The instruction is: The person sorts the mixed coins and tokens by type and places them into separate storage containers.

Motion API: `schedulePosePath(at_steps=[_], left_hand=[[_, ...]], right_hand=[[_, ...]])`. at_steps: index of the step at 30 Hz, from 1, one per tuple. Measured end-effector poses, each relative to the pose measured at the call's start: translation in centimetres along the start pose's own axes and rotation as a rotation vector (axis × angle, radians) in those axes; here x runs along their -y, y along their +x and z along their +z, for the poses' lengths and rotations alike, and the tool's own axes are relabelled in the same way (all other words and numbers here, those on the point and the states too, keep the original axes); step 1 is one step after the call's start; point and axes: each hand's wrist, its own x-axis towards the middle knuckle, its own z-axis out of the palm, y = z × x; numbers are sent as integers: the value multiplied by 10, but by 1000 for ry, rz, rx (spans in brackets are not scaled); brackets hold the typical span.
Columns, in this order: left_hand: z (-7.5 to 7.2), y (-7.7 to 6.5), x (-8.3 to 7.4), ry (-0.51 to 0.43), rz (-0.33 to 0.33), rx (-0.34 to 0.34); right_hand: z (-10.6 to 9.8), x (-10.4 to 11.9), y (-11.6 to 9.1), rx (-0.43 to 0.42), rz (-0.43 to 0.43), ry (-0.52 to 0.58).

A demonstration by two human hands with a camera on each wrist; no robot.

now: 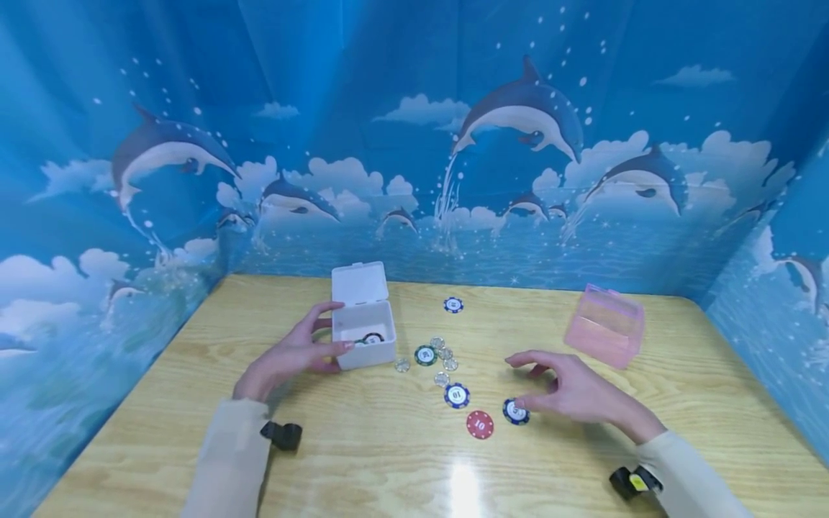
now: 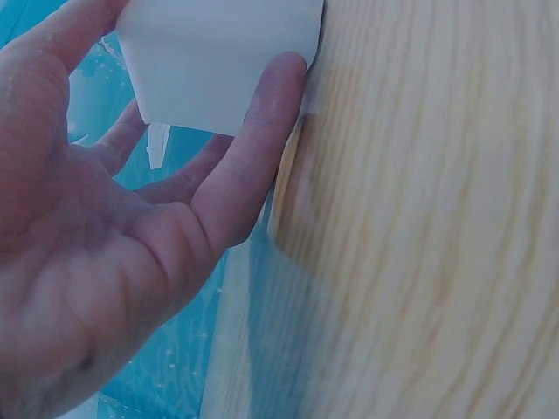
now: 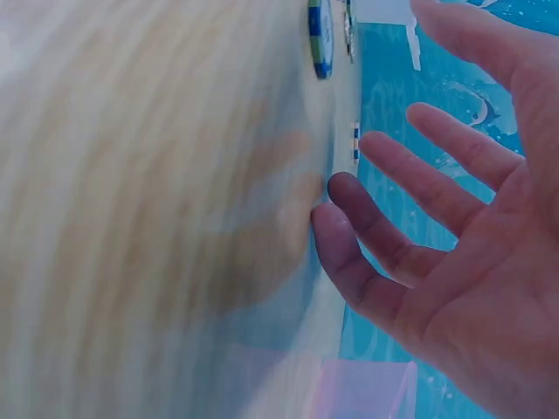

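A white box (image 1: 363,356) with its lid raised stands left of the middle of the table, a black-edged poker chip (image 1: 373,339) and part of a green one inside. My left hand (image 1: 304,347) grips it from the left, with the thumb at the front wall. The same white box (image 2: 231,65) shows between the spread fingers in the left wrist view. Over on the right, my right hand (image 1: 570,388) hovers low, fingers apart and nothing held. Its thumb overlaps a dark blue poker chip (image 1: 514,413) in the head view.
Toward the middle lie a red chip (image 1: 480,425), a blue chip (image 1: 456,396), a green chip (image 1: 425,355) and several small clear discs (image 1: 442,379). Another blue chip (image 1: 453,305) is farther back. An open pink translucent box (image 1: 609,329) stands at right. A dolphin-print curtain (image 1: 388,144) surrounds the table.
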Motion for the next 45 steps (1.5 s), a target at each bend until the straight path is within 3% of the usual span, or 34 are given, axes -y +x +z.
schedulePosePath(at_steps=[16, 45], left_hand=[[0, 1, 2, -14, 21, 13], [-1, 0, 1, -9, 17, 18]], right_hand=[[8, -7, -11, 49, -113, -149], [10, -3, -2, 93, -83, -126]])
